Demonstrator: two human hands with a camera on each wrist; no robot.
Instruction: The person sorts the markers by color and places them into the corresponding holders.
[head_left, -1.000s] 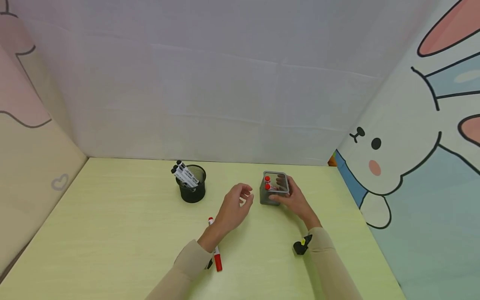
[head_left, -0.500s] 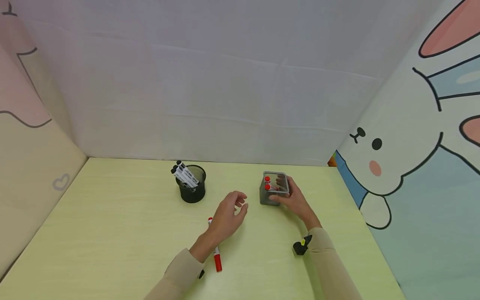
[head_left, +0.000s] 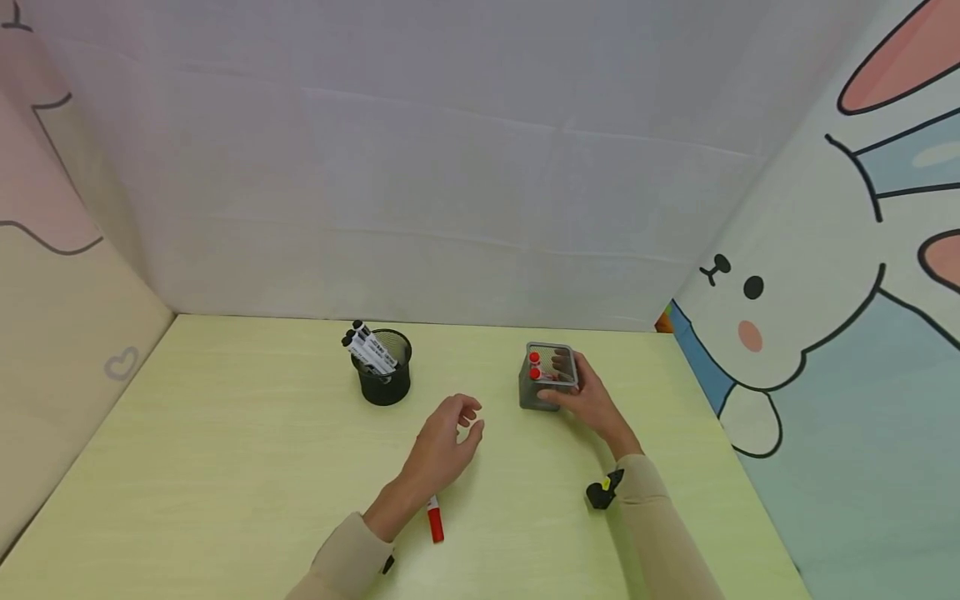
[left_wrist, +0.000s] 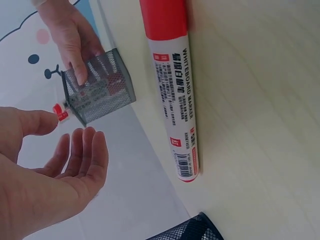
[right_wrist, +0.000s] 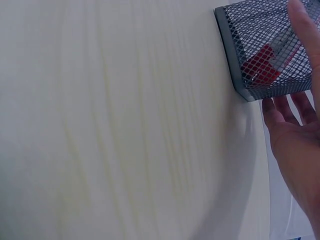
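My right hand (head_left: 592,404) grips a square grey mesh pen holder (head_left: 534,397), thumb on the near side and fingers around the far right. Two red-ended markers (head_left: 535,367) stand inside it, their red caps showing through the mesh in the right wrist view. My left hand (head_left: 442,446) hovers above the table with fingers loosely bent and nothing in it. Below that hand lies a red whiteboard marker (left_wrist: 172,90) on the table; in the head view my wrist covers its upper part and its red cap end shows.
A round black mesh pen holder (head_left: 385,390) stands at the back left with several black-capped white markers (head_left: 371,348) leaning in it. Behind the pale yellow table (head_left: 247,467) hangs a white backdrop (head_left: 420,183). A cartoon rabbit panel (head_left: 810,333) borders the right side.
My left hand has drawn back toward the lower left, away from the square pen holder. My right hand and both pen holders have stayed in place.
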